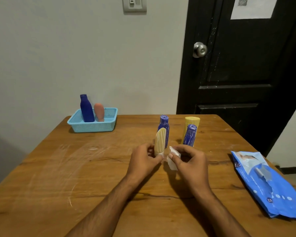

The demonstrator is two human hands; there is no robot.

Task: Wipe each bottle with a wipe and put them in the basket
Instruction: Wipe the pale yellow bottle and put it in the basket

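Wiping step in hand. Left hand is gripping the tan bottle upright at frame centre; right hand is pinching the wipe just beside it. Next, judging: finishing the wipe, then carrying to the basket, upper left.

Left hand: my left hand pinches the tan bottle near its lower end, holding it upright above the counter.
Right hand: my right hand grips a crumpled white wipe just beside that bottle; whether they touch, I can't quite tell.
Waiting bottles: a blue bottle, a yellow bottle and a smaller blue bottle stand behind my hands.
Basket: the light-blue basket at far left holds a dark blue bottle and a pink bottle.
Wipe pack: a blue pack lies flat at right.
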